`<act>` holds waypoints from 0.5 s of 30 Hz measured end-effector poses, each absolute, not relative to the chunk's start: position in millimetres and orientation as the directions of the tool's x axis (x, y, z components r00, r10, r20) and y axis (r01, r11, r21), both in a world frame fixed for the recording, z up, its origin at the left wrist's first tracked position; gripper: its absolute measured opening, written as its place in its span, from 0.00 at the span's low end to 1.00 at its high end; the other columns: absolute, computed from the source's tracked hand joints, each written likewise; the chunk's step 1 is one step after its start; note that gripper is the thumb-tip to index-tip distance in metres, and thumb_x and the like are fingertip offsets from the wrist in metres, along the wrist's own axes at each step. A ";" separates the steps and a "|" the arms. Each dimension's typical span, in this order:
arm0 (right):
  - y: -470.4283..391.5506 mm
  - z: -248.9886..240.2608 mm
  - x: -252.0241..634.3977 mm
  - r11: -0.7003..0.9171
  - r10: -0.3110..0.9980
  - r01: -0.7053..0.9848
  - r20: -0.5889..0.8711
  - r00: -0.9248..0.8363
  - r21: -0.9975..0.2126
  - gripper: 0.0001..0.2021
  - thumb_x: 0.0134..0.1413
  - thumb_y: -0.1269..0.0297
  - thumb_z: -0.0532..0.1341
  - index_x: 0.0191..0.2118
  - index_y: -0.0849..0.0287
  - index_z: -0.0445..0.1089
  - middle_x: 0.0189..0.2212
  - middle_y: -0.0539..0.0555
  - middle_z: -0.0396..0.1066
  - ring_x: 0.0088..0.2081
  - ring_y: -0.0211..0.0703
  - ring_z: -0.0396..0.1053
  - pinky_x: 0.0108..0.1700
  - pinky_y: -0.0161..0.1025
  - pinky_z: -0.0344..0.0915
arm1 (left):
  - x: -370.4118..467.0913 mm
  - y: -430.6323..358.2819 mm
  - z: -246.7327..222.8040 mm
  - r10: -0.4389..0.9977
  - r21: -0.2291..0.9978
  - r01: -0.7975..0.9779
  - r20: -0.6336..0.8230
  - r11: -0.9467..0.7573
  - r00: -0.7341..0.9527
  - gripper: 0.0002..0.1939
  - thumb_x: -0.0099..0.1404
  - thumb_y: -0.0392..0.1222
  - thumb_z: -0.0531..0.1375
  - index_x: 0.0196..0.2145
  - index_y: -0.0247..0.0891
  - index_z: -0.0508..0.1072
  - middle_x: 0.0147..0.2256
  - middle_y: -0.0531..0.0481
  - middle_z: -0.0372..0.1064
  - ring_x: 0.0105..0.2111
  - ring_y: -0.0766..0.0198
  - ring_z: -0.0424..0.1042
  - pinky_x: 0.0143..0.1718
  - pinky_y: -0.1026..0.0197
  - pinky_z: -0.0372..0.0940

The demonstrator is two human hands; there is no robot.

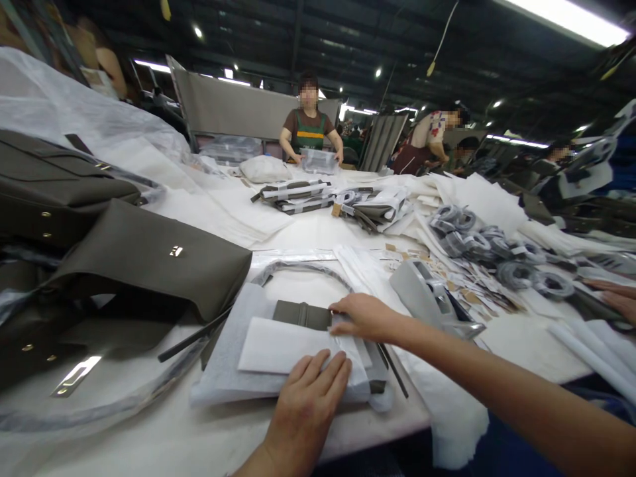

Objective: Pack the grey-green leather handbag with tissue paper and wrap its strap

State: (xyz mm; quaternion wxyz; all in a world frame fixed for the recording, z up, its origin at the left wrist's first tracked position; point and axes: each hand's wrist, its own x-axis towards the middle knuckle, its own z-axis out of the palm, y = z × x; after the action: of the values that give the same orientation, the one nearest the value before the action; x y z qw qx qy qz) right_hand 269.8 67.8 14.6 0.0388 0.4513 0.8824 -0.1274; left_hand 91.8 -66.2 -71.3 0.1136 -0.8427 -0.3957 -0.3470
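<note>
A handbag wrapped in white tissue paper point(218, 371) lies in front of me. Its plastic-covered handle point(308, 266) arches at the far side. A white sheet point(278, 348) lies on top, next to an exposed olive-green leather part point(291, 314). My left hand point(311, 401) presses flat on the sheet's near edge, fingers stretched out. My right hand point(365, 318) is at the right end of the leather part, fingers bent and thumb below; what they pinch is hard to make out. To the left, a larger olive-green bag point(154, 265) lies with its flap raised.
A grey tape dispenser point(422, 291) stands right of the wrapped bag. Beyond it are plastic-wrapped coils point(477, 238) and scattered small tags point(472, 285). Bundled straps point(298, 195) lie farther back. A co-worker point(311, 129) across the table holds a clear plastic-wrapped item.
</note>
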 end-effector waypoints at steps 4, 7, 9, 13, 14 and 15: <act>61.6 -5.2 267.4 0.504 0.804 0.818 -0.195 -0.561 -0.276 0.26 0.53 0.51 0.68 0.54 0.60 0.74 0.45 0.61 0.78 0.48 0.56 0.74 0.48 0.42 0.65 | 90.2 -67.5 -71.6 0.594 0.070 0.745 0.654 -0.664 0.468 0.23 0.78 0.42 0.40 0.56 0.43 0.71 0.56 0.59 0.71 0.53 0.60 0.70 0.52 0.56 0.61; 80.4 -13.3 272.7 0.481 0.783 0.790 -0.219 -0.582 -0.379 0.25 0.54 0.53 0.67 0.56 0.55 0.72 0.44 0.53 0.80 0.45 0.48 0.76 0.46 0.36 0.66 | 88.5 -68.6 -70.0 0.606 0.038 0.743 0.607 -0.668 0.514 0.22 0.77 0.38 0.41 0.57 0.42 0.70 0.57 0.56 0.70 0.53 0.58 0.70 0.52 0.55 0.63; 92.4 -14.6 276.5 0.473 0.774 0.770 -0.217 -0.595 -0.428 0.20 0.56 0.56 0.66 0.54 0.53 0.75 0.42 0.49 0.80 0.43 0.45 0.77 0.45 0.34 0.67 | 87.4 -68.6 -69.6 0.607 0.015 0.737 0.579 -0.676 0.545 0.21 0.76 0.35 0.44 0.58 0.41 0.69 0.57 0.54 0.69 0.54 0.56 0.70 0.52 0.54 0.64; 93.5 -8.0 277.1 0.438 0.824 0.778 -0.144 -0.547 -0.449 0.14 0.60 0.64 0.61 0.49 0.55 0.78 0.40 0.51 0.81 0.44 0.45 0.77 0.47 0.35 0.67 | 85.0 -67.3 -71.3 0.607 0.013 0.722 0.553 -0.692 0.571 0.20 0.74 0.33 0.49 0.59 0.40 0.68 0.58 0.53 0.68 0.55 0.54 0.70 0.52 0.52 0.66; 85.9 -5.3 276.3 0.427 0.847 0.787 -0.107 -0.520 -0.444 0.15 0.61 0.65 0.59 0.50 0.57 0.77 0.42 0.53 0.81 0.46 0.47 0.76 0.50 0.37 0.67 | 84.6 -67.0 -71.5 0.607 0.021 0.718 0.550 -0.696 0.573 0.20 0.73 0.33 0.50 0.60 0.40 0.67 0.59 0.53 0.68 0.55 0.54 0.70 0.52 0.51 0.66; 74.6 -2.8 275.7 0.418 0.867 0.795 -0.068 -0.493 -0.440 0.16 0.62 0.65 0.58 0.52 0.58 0.76 0.44 0.55 0.80 0.49 0.49 0.75 0.52 0.40 0.66 | 84.4 -66.7 -71.4 0.608 0.031 0.714 0.551 -0.699 0.571 0.20 0.73 0.33 0.51 0.60 0.40 0.67 0.59 0.53 0.68 0.55 0.54 0.69 0.52 0.51 0.67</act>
State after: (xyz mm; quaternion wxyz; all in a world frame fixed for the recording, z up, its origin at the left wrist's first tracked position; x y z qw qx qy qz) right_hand 275.7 74.6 -2.8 -0.0852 0.4963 0.8376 -0.2119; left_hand 84.4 -66.7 -71.4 0.0980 -0.8809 -0.3753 -0.2711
